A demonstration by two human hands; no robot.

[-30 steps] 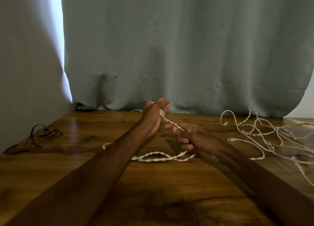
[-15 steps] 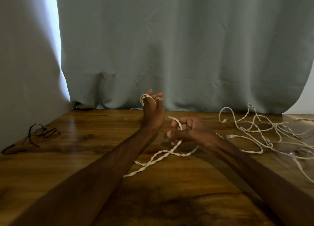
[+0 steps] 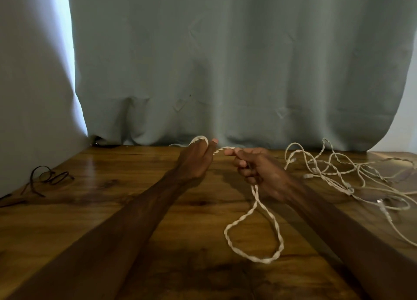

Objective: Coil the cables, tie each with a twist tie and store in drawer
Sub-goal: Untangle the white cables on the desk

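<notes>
Cream twisted cable, limp and light, hangs over the wooden bench. My left hand curls its fingers round one turn. My right hand pinches the strand, best gripped close.

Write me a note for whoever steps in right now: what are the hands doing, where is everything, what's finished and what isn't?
Left hand: grips the twisted white cable, with a turn looped over its fingers.
Right hand: pinches the same cable; a loop hangs from it down onto the table.
Right of the hands: a tangle of white cables, loose on the table.
Far left: dark thin strands; I cannot tell whether they are the ties.
Done: first coil only begun.
Left: finish this coil, tie it, do the tangle, store all. No drawer is in view.
</notes>
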